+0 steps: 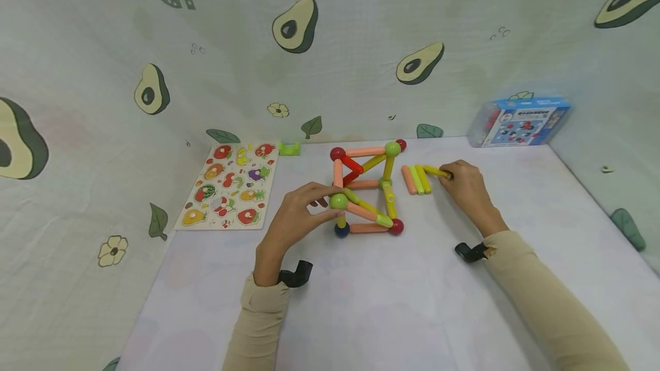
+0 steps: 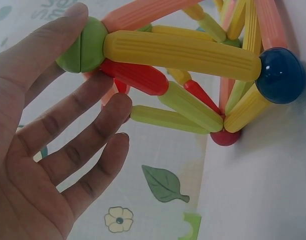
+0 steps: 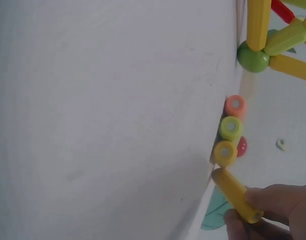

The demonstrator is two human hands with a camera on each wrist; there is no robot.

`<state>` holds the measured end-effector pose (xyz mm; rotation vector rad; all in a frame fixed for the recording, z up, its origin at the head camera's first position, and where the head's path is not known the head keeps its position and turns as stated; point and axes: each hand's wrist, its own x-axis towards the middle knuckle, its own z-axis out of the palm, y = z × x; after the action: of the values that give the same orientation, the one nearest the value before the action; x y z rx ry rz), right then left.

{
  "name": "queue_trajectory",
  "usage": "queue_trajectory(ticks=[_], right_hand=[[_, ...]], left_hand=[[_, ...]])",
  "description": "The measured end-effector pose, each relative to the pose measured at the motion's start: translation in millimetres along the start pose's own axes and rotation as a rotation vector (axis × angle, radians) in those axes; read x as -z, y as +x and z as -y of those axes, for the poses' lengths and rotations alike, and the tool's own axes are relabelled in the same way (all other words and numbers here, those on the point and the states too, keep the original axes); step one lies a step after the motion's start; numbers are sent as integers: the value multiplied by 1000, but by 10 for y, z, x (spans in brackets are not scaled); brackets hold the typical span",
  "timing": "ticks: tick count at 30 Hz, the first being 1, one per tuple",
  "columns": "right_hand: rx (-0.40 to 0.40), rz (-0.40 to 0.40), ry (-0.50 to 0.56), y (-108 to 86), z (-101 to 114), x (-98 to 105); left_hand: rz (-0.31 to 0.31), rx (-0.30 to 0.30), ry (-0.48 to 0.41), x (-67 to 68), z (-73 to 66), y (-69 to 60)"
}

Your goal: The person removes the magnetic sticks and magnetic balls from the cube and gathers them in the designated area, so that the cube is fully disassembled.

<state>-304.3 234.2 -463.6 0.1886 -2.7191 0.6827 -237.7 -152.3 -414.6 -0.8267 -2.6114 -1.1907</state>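
Note:
A frame of magnetic rods and balls (image 1: 368, 228) stands on the table, in salmon, yellow, green and red. My left hand (image 1: 299, 213) pinches the green ball (image 1: 338, 201) at its near left upper corner; in the left wrist view thumb and finger are on that ball (image 2: 83, 46), the other fingers spread below. A yellow rod runs from it to a dark blue ball (image 2: 280, 75). My right hand (image 1: 466, 190) pinches a yellow magnetic rod (image 3: 238, 196) by one end. Its other end is close to a short row of rods (image 1: 416, 180), salmon, green and yellow.
A fruit puzzle board (image 1: 227, 188) lies at the back left, with a small green piece (image 1: 290, 149) beside its corner. A blue-and-white toy box (image 1: 521, 122) stands at the back right. Avocado-printed cloth (image 1: 350, 90) hangs behind the table.

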Motion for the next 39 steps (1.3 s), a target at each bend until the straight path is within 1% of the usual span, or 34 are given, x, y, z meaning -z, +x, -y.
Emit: queue_trajectory(ticks=[5,9,12,16,18,20,21,23,26,28,30,34,36,39], right_hand=[[-43,91,26,-38,4,-13],[-61,134,51,-69,25,-43],[-61,160,63,-72,31,-76],[-83,209,56,-80,42,-91],[-81,214,59,-92,76,-65],[-59,199,89,-112,152,-23],[-35,186,111,-123,208,1],[53,155,168,-154,338,50],[223,124,235,-221,554,104],[343,115,255,-271,676,124],[436,114,252,-313,774,121],[541,102,192,-356,923,90],[573,85,158,-357,961,66],[621,60,141,-358,971,38]], left_hand=[[-2,-22,-15,-5,4,1],[-7,-40,-23,-2,16,0],[-8,-43,-17,12,17,4],[-3,-33,-22,12,22,1],[-1,-30,-27,6,23,0],[1,-24,-26,-1,24,-3],[1,-22,-23,-3,22,-2],[0,-24,-20,1,15,0],[-2,-30,-16,1,10,3],[-2,-35,-12,3,7,7],[-3,-37,-8,6,4,10],[-5,-40,-14,16,-3,11],[-5,-38,-19,16,-3,9],[5,-30,-21,12,-7,8]])
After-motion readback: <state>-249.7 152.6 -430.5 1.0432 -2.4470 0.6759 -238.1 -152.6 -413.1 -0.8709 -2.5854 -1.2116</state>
